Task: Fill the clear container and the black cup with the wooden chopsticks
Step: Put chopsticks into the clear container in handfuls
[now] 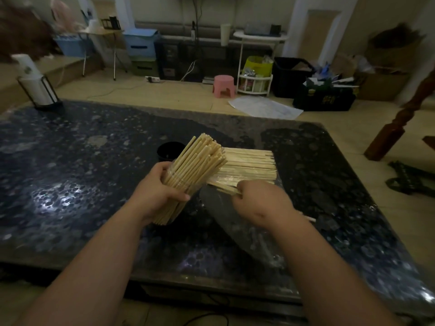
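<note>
Dark table: our left grip clamps the packed clear container, right grip pinches loose chopsticks; black cup likely next.

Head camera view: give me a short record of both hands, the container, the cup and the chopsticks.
left grip: holds clear container, tilted right
clear container: full of packed chopsticks
right grip: grasps loose chopsticks lying on table
black cup: upright behind container, contents not visible
table: dark, speckled
</note>
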`<state>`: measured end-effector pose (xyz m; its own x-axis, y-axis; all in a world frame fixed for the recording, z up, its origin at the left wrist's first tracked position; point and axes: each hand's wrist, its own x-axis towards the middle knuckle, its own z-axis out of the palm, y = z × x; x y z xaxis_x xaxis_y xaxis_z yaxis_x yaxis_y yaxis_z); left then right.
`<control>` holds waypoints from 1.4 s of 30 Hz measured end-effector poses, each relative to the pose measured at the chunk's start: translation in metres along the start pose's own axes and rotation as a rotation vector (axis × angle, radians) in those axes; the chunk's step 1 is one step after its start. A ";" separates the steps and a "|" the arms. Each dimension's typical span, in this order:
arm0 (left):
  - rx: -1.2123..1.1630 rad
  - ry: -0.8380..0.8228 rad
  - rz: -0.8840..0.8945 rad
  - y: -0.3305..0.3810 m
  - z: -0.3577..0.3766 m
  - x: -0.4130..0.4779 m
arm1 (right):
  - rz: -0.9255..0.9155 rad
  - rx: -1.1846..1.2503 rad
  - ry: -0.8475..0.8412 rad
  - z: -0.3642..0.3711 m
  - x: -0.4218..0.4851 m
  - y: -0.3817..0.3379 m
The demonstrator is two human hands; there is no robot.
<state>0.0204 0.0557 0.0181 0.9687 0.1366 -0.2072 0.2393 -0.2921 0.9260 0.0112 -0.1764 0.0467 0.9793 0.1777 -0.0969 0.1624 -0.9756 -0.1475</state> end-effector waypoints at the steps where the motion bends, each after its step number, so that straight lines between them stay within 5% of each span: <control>1: 0.004 -0.005 0.005 -0.001 0.000 0.000 | -0.003 -0.039 0.052 -0.006 -0.002 0.000; 7: -0.005 -0.040 -0.006 0.000 -0.004 -0.001 | 0.081 -0.084 0.277 -0.023 -0.003 0.014; 12: 0.046 -0.117 0.017 0.001 -0.005 0.001 | -0.082 0.115 0.853 -0.020 0.005 0.020; 21: 0.179 -0.181 0.101 0.004 -0.004 -0.001 | -0.167 0.660 1.036 -0.026 0.004 -0.005; 26: 0.215 -0.201 0.112 0.005 -0.004 -0.001 | -0.181 1.262 0.678 -0.039 -0.006 -0.021; 37: 0.245 -0.210 0.132 0.005 -0.005 -0.002 | -0.074 1.242 0.360 -0.035 -0.001 -0.019; 42: 0.274 -0.239 0.151 0.008 -0.002 -0.004 | -0.134 1.029 -0.050 -0.034 0.000 -0.018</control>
<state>0.0181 0.0551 0.0272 0.9746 -0.1426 -0.1728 0.0701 -0.5385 0.8397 0.0125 -0.1636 0.0832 0.9508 0.3050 -0.0553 0.0649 -0.3703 -0.9267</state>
